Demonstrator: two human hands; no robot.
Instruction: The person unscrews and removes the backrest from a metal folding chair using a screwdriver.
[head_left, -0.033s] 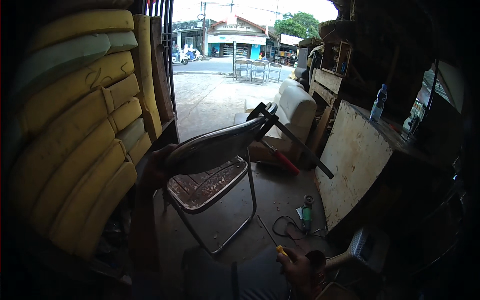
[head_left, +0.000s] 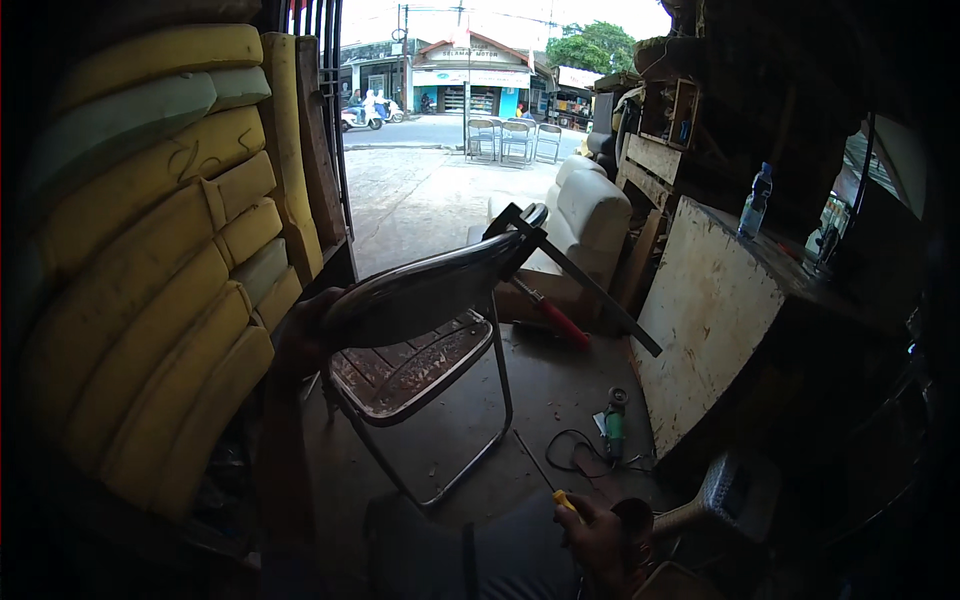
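Observation:
My left hand [head_left: 303, 335], in shadow, is closed around the left end of a curved chair backrest [head_left: 425, 295] with a shiny metal rim. Clamped across the backrest's far right end is a bar clamp [head_left: 598, 298] with a red handle. Below it stands a metal folding chair frame [head_left: 502, 360]; its slatted seat [head_left: 410, 368] is worn and littered with flakes. Low in the picture my right hand [head_left: 598, 540] grips a screwdriver [head_left: 563, 499] by its yellow handle, the thin shaft pointing up and left, apart from the chair.
A green angle grinder [head_left: 614, 425] lies with its cord on the floor. To the right are a stained pale cabinet [head_left: 705, 330] bearing a plastic bottle [head_left: 757, 203], and a stool [head_left: 735, 495]. Yellow foam cushions [head_left: 150, 320] are stacked at left. White armchairs [head_left: 590, 215] stand beyond.
The backrest and its clamp sit very slightly farther left in the picture, as does most of the scene. Both hands keep their hold.

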